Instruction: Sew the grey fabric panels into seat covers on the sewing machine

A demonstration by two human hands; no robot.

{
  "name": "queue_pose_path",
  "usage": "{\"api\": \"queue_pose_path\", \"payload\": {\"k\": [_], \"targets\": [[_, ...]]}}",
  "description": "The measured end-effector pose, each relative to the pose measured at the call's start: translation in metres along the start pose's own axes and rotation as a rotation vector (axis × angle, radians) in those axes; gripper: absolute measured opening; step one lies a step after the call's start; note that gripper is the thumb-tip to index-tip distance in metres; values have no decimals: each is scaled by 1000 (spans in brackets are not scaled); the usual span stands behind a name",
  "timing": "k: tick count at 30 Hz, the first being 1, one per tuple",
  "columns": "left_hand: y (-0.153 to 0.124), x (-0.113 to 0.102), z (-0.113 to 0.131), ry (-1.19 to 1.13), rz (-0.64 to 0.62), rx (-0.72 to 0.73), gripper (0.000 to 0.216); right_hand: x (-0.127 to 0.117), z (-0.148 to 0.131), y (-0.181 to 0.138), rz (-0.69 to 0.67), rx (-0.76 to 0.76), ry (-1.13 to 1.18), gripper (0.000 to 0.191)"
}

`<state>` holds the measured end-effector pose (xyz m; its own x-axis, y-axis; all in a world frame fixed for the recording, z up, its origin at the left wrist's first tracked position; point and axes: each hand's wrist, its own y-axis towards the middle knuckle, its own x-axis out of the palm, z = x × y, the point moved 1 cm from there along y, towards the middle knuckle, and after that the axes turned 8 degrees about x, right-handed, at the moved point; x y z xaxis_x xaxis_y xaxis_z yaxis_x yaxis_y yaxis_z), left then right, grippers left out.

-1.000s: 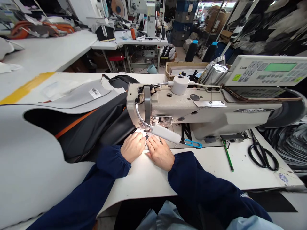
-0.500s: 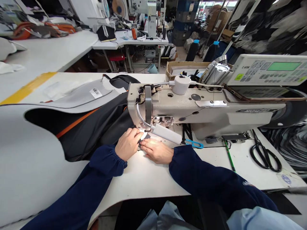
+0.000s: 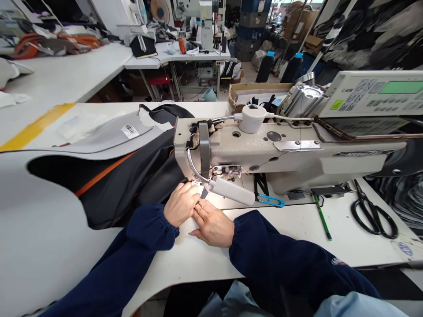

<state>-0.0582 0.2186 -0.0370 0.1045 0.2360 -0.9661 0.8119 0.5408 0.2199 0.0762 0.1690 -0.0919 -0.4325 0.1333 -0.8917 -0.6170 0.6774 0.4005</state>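
Observation:
A sewing machine [image 3: 251, 152] stands before me, its needle area partly hidden by a lamp [image 3: 234, 191] on a flexible neck. My left hand [image 3: 181, 203] is beside the needle area, fingers bent and closed on a small fabric piece [image 3: 204, 193], dark with a white part. Close against it lies my right hand [image 3: 213, 223], its fingers stretched out flat and its thumb apart on the tabletop. Its fingertips meet the left fingers at the piece's near edge. Left of the machine spreads a large grey and black cover [image 3: 145, 171] with an orange strip.
Blue thread snips [image 3: 271, 200], a green pencil [image 3: 323, 218] and black scissors [image 3: 373, 211] lie to the right. A control panel [image 3: 373, 93] rises above the machine's right end. Behind the machine stands a cardboard box [image 3: 236, 93]. The white tabletop [image 3: 188, 259] curves near me.
My right hand has drawn back slightly toward me, and its thumb now shows spread out. The left hand has shifted slightly right and nearer. The view has turned a little.

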Motion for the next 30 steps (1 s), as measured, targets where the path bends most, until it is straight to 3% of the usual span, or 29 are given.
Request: {"api": "queue_pose_path", "payload": {"k": [13,19,24,30], "targets": [[8,11,8,-58,-10,-119,21,-1,-17,14,8,22,8,59],[11,13,9,-97,-60,-176,22,-1,-21,20,-58,29,-78,56],[14,13,5,-140,-50,-215,27,3,-22,28,-138,33,-52,45],[6,10,-9,-275,20,-161,32,4,-26,31,-111,144,-94,53]]}}
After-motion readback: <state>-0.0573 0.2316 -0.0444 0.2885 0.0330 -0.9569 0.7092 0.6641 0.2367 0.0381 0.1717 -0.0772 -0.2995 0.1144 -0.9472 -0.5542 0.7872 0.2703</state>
